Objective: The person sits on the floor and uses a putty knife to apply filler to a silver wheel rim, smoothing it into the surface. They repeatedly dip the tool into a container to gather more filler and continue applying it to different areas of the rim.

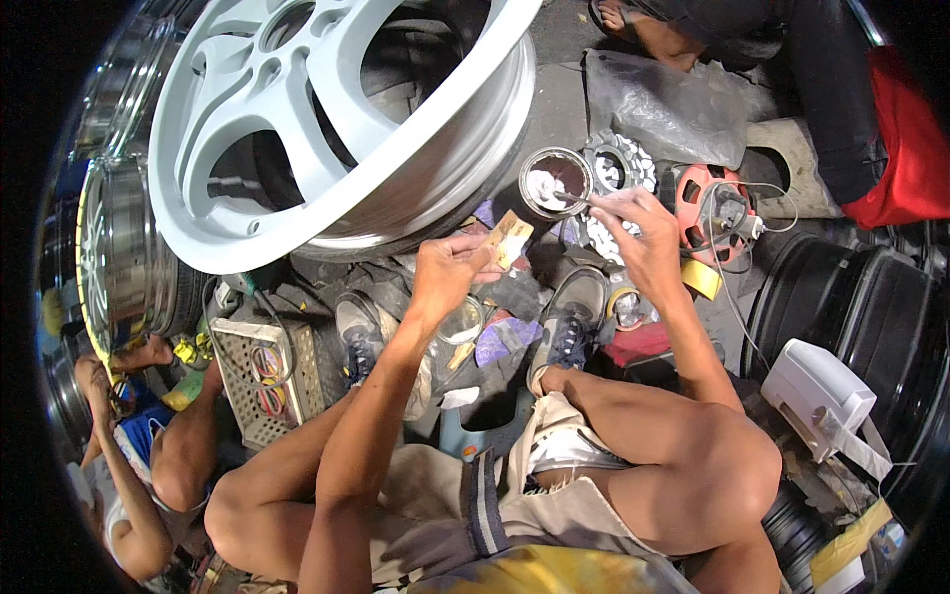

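My left hand (450, 272) pinches a small flat yellowish card (510, 241) between thumb and fingers. The card's face has a pale patch on it. My right hand (643, 230) closes around a thin dark stick-like tool (573, 198), whose tip reaches over the open can (526, 190). White paste sits inside that can, against its brown inner wall. Fingers cover the tool's other end, so its full shape is hidden. A large pale-grey alloy wheel (190, 230) leans just beyond my left hand.
Right of the can lie a paste-smeared ring-shaped part (633, 163), an orange cable reel (717, 203) and a yellow tape roll (701, 279). A cream plastic basket (259, 391) stands left. Dark wheels (841, 302) stack at right. Other people sit at lower left and upper right.
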Motion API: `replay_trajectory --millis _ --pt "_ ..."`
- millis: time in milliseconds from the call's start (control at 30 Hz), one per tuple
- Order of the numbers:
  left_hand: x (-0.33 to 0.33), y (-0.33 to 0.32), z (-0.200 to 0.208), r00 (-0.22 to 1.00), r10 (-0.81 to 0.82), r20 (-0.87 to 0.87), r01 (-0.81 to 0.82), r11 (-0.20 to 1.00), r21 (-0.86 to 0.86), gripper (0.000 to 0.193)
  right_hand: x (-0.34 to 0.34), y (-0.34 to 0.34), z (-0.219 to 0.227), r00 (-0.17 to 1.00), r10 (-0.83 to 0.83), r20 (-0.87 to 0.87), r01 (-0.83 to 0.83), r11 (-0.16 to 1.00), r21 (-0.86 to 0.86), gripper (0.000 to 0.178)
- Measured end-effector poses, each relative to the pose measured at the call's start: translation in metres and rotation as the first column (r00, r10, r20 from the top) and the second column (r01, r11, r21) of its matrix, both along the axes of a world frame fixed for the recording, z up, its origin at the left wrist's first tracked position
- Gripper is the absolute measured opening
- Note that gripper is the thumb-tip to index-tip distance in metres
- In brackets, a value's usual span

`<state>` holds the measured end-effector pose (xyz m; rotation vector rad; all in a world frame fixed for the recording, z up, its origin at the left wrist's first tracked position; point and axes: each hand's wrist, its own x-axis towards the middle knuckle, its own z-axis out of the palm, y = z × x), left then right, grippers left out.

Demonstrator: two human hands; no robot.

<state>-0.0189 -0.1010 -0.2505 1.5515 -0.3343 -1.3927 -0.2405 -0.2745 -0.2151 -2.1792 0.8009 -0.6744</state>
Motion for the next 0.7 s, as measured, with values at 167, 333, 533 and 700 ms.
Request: replay_trajectory --millis 167,333,533,700 --pt "-0.004 0.013 -0.015 1.000 0.014 0.015 -0.014 0.999 0.052 0.024 0.012 0.005 -0.003 0.941 0.072 -0.330 -0.120 0.985 -0.127 0.019" --pt "0.026 0.035 -0.037 0.990 -0.068 0.125 0.044 0.982 0.186 0.023 0.009 0.001 0.017 0.904 0.091 -0.417 -0.160 0.978 -0.132 0.018" --pt "0.063 0.085 -0.065 0.925 -0.251 0.284 0.111 0.897 0.428 0.021 0.002 -0.011 0.047 0.930 0.094 -0.355 -0.122 0.991 -0.056 0.011" --pt "0.087 0.117 -0.100 0.980 0.000 0.199 -0.073 0.930 0.361 0.021 -0.006 -0.010 0.058 0.980 -0.093 -0.175 0.121 0.981 0.151 0.012"
